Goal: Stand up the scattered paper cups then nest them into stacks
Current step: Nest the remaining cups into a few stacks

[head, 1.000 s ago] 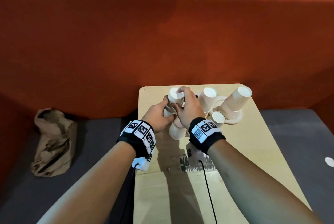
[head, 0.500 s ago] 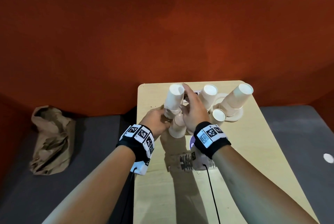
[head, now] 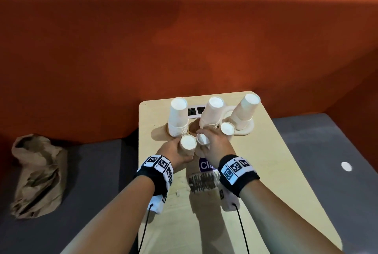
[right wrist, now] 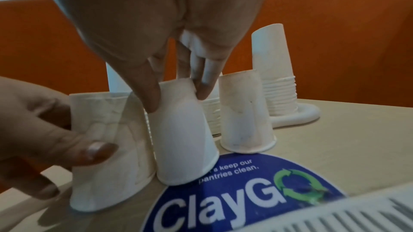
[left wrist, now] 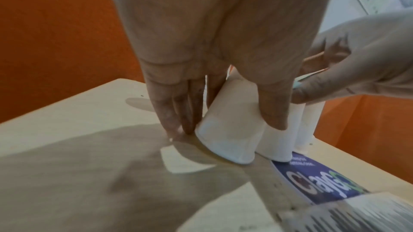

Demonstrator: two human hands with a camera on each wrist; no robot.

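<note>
Both hands are down among the cups on the table (head: 286, 171). The left hand (head: 173, 154) wraps thumb and fingers round a dented cup (right wrist: 107, 147) standing mouth-down; the right hand (head: 216, 145) pinches the top of the cup beside it (right wrist: 183, 138), tilted, rim on a blue sticker (right wrist: 245, 191). Three tall stacks (head: 178, 118) stand behind.
</note>
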